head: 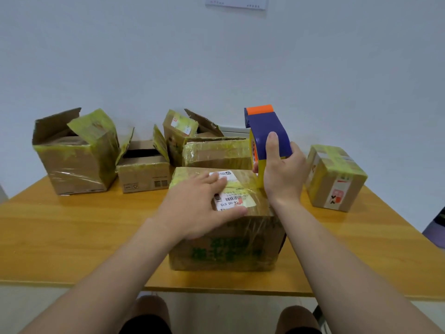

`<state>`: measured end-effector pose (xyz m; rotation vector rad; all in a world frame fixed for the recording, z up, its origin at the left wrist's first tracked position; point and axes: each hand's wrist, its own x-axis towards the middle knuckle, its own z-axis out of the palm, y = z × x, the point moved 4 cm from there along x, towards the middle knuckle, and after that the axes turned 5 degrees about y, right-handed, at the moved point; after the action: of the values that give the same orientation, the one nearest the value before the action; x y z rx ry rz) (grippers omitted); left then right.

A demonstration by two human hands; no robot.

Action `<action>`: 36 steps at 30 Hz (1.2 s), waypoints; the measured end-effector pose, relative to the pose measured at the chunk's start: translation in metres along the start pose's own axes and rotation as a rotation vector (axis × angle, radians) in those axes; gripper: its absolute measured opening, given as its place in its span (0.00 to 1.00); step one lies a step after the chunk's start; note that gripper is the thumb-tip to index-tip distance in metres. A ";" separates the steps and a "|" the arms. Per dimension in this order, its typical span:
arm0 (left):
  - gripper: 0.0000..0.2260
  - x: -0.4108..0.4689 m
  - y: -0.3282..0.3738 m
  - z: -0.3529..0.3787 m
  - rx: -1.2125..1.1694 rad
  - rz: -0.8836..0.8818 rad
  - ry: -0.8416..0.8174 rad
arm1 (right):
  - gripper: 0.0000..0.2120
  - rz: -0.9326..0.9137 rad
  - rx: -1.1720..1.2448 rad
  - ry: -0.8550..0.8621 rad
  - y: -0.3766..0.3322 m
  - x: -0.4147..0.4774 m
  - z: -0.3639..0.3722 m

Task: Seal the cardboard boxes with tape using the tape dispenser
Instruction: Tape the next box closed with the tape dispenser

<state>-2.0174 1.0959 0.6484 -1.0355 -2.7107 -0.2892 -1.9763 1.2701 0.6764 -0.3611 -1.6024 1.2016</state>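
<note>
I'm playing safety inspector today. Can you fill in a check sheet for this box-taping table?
Surface: wooden table, boxes standing on it.
Job's things: front box closed, label on top; tape dispenser upright at its far right corner; big open box and small open box at back left; taped box at right.
Clutter: nothing seen.
Hands: left hand lies flat on the front box's top; right hand grips the tape dispenser.
Cables: nothing seen.
Surroundings: plain wall with a paper sheet high up; purple thing at the right edge, cannot tell what.
</note>
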 end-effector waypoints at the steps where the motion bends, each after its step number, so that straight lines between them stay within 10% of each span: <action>1: 0.47 -0.004 -0.011 -0.001 -0.006 -0.041 -0.003 | 0.13 0.006 -0.002 0.010 0.000 0.000 -0.001; 13: 0.37 -0.044 -0.040 0.022 -0.531 -0.422 0.291 | 0.21 0.064 0.065 0.054 -0.001 -0.002 -0.007; 24: 0.30 -0.027 -0.003 -0.005 0.190 -0.325 0.050 | 0.27 0.163 0.133 0.009 0.003 -0.002 -0.008; 36: 0.59 0.012 0.074 0.027 0.115 -0.115 0.065 | 0.19 0.225 0.330 0.068 -0.016 0.027 -0.054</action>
<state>-1.9801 1.1645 0.6336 -0.8267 -2.6972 -0.1803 -1.9357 1.3109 0.7014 -0.3709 -1.3010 1.5809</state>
